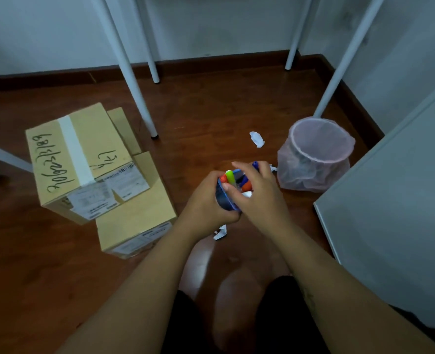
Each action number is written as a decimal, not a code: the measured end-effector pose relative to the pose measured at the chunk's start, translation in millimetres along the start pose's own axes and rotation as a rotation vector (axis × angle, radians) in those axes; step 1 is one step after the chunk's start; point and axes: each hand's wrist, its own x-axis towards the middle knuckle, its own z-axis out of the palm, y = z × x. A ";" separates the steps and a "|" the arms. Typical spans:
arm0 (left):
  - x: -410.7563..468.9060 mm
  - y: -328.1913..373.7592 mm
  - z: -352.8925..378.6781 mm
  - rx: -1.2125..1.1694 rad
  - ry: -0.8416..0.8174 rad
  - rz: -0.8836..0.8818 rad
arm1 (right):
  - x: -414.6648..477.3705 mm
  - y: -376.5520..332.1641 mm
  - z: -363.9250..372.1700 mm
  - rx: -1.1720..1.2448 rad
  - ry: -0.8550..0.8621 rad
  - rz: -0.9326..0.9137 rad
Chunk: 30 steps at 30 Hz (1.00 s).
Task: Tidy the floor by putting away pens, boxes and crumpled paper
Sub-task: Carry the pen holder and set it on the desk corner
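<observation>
Pens (230, 176) stand in a blue cup (224, 199) gripped by the left hand (206, 204), right hand (258, 194) curled round their tops, above the floor (211, 111); 2 stacked boxes (83, 162) at 9 o'clock bear illegible marker handwriting, crumpled paper (256, 139) at 1 o'clock.

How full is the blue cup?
Not empty: green, orange and blue pens stick out of the blue cup, which the left hand grips.
</observation>
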 end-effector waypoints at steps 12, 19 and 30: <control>24.7 -9.9 -1.5 -0.126 0.058 -0.063 | 43.0 2.0 17.7 0.054 0.090 0.088; 26.9 -16.2 -12.0 -0.123 0.085 -0.074 | 51.5 0.7 27.0 0.074 -0.049 0.030; 33.5 -23.8 -17.2 -0.130 0.098 -0.081 | 59.2 0.2 12.4 -0.032 -0.002 -0.024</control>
